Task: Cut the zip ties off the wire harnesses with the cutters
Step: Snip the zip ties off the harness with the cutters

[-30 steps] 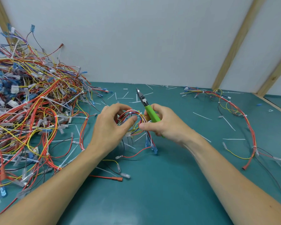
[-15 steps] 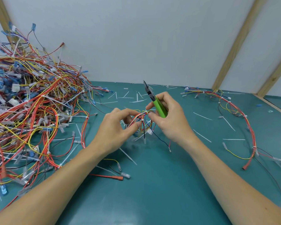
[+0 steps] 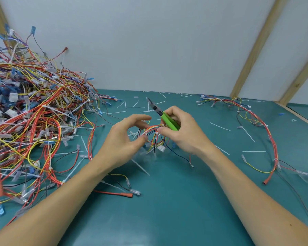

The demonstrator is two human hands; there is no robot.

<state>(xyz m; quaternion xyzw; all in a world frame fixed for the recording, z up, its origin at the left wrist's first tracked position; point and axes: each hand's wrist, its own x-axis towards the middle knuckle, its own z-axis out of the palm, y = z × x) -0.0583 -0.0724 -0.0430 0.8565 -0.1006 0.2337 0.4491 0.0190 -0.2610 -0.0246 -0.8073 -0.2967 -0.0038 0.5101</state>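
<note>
**Head view: both hands on one small harness above the mat**

Nearest lies a red wire with a red terminal (image 3: 114,193) on the teal mat (image 3: 167,213). Above it, the left hand (image 3: 121,139) pinches one end of a small wire harness (image 3: 152,132) between thumb and fingertips. The right hand (image 3: 183,134) pinches the other end, at a white zip tie (image 3: 156,133), while its curled fingers also hold the green-handled cutters (image 3: 164,118), tips pointing up and away, jaws together. To the left rises a big tangled harness pile (image 3: 34,118); to the right one long harness (image 3: 256,125) curves across the mat. Cut white tie pieces (image 3: 130,107) lie scattered farther back, before the white wall (image 3: 149,41).
</note>
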